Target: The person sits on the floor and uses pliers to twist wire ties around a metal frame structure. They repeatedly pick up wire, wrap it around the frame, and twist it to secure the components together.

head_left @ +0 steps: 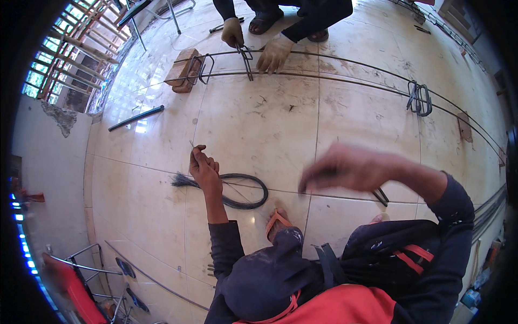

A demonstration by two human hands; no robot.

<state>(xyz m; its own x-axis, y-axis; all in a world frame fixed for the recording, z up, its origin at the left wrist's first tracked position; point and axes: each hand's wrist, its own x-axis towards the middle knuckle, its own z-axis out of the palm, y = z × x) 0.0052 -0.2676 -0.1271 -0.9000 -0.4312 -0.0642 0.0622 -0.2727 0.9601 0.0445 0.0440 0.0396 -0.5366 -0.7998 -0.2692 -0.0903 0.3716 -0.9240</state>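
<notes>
My left hand (205,166) is raised over the floor with its fingers pinched on a thin wire, whose short end sticks up past the fingertips. Beneath that wrist lies a looped bundle of dark tie wire (265,190), its cut ends fanned out to the left. My right hand (353,166) hangs out to the right, smeared by motion, so I cannot make out its fingers or anything in them. Partly hidden behind that forearm, two dark handles (381,197) of a tool rest on the tiles.
Across from me, a co-worker's gloved hands (274,53) work at stirrups on two long steel bars (345,78). A wooden block (182,70) props their left end; more stirrups (419,99) hang farther right. A dark pipe (136,117) lies left, a red chair (75,289) lower left.
</notes>
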